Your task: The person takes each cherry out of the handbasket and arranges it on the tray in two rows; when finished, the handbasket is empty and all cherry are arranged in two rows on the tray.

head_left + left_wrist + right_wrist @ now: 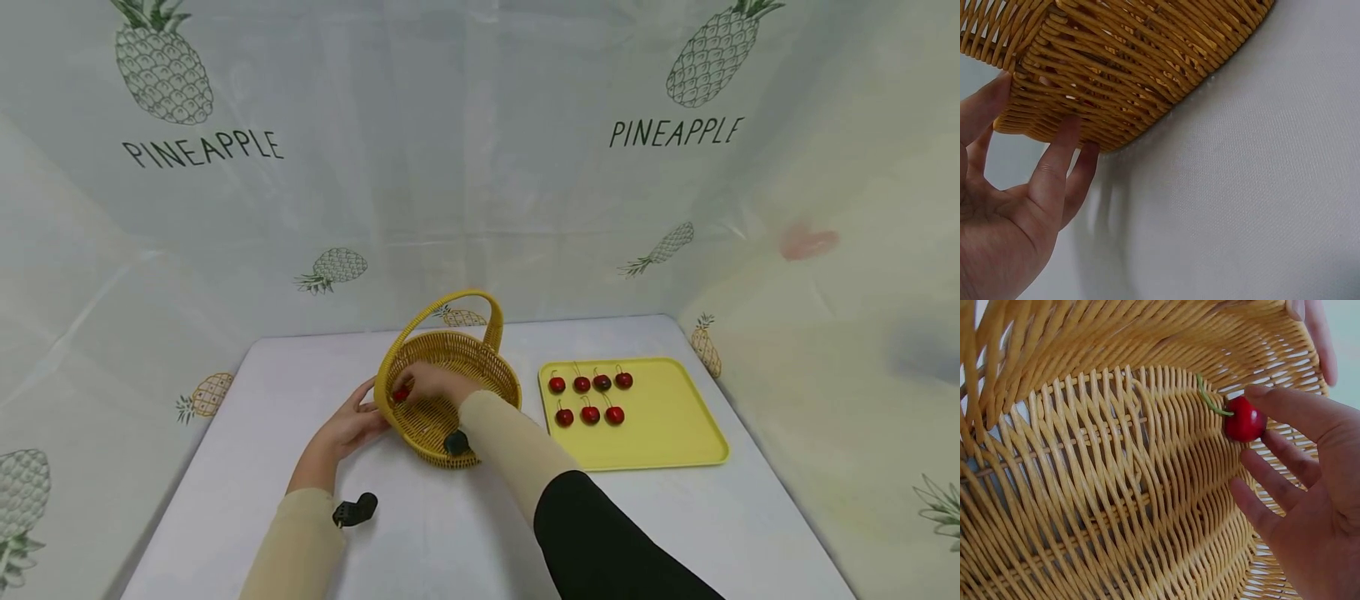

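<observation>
A yellow-brown wicker basket [483, 360] with an arched handle stands on the white table. My left hand [354, 427] holds its left side. In the left wrist view, the thumb is at the upper edge of the woven wall [1129, 69] and the other fingers lie against the outside lower down. Inside the basket, my right hand [433, 383] pinches a red cherry [1245, 420] between thumb and index finger, its green stem pointing away from the hand. The right wrist view shows the cherry close to the woven inner wall, with the remaining fingers spread loosely below.
Right of the basket lies a yellow rectangular tray [671, 421], with several red cherries [590, 415] in two rows on its left half. Behind the white table [405, 533] hangs a pale sheet [420, 167] printed with pineapples.
</observation>
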Tool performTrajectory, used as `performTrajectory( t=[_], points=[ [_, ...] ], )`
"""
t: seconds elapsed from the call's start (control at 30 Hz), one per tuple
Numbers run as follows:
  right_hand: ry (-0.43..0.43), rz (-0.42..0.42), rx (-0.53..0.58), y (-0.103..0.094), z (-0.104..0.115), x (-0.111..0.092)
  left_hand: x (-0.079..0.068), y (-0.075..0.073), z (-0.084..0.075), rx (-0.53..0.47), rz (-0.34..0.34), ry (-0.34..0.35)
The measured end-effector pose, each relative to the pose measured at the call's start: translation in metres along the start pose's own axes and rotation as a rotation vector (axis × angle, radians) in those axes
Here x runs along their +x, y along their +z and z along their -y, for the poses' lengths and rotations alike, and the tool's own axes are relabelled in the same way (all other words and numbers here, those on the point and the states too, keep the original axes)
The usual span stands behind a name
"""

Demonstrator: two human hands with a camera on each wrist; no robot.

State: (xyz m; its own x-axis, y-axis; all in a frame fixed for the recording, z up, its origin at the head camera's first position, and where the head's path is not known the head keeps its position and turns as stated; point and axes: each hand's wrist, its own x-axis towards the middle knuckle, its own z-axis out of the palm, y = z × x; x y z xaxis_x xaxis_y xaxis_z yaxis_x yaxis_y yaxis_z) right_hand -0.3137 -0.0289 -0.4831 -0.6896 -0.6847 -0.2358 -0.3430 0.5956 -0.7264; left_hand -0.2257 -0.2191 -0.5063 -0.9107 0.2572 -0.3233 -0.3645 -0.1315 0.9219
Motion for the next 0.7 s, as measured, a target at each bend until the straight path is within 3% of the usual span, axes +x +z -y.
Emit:
performTrajectory(
  t=[0.47,0.7],
  points=[
    [0.005,0.048,-0.026,0.0067,-0.0033,0.0026,-0.003,0.002,-0.0003,0.016,0.009,0.004],
    [0.034,0.032,-0.027,0.0068,-0.0062,0.0038,0.0001,0.001,0.0006,0.015,-0.004,0.0]
  ],
)
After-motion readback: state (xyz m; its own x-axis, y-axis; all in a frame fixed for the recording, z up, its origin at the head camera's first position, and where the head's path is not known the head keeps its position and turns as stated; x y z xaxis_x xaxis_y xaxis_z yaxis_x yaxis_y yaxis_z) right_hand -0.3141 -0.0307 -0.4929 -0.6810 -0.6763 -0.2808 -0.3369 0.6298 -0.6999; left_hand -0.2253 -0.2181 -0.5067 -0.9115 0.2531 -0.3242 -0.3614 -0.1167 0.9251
